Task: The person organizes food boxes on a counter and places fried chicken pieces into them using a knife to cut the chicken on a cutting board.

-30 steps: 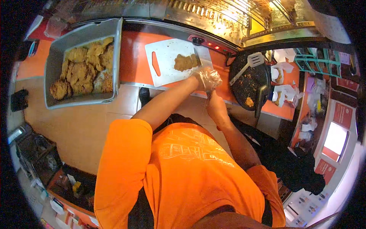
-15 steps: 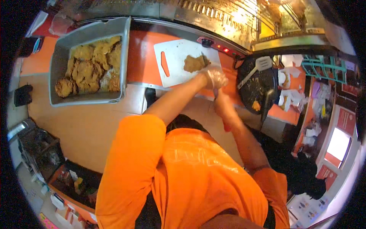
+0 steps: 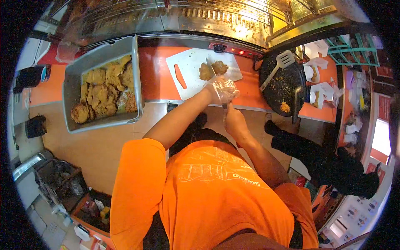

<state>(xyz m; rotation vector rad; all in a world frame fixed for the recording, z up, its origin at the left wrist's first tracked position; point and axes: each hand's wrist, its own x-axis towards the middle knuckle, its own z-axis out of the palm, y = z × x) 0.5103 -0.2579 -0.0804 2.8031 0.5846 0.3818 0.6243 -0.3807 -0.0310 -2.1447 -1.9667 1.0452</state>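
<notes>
A white cutting board [image 3: 189, 62] with a slot handle lies on the orange counter. On it is a piece of browned fried chicken [image 3: 219, 67], parted from another piece [image 3: 205, 72] by a knife blade [image 3: 211, 68]. My right hand [image 3: 235, 123] is closed round the knife's handle at the counter's near edge. My left hand [image 3: 225, 89], in a clear plastic glove, is over the near side of the board, covering the middle of the knife and lying close to the chicken. Its fingers are hidden under the glossy glove.
At left stands a deep grey tub [image 3: 139, 91] holding several fried chicken pieces. A black pan [image 3: 271, 98] with crumbs and a slotted spatula [image 3: 285, 59] sits at right, beside white boxes [image 3: 321, 92]. A lit metal display cabinet [image 3: 233, 27] runs behind. Another person's dark-clothed leg [image 3: 300, 137] is at right.
The chicken on the board, one mass before, now shows as two pieces with the blade between them. Both hands have shifted left, and the view has tilted slightly.
</notes>
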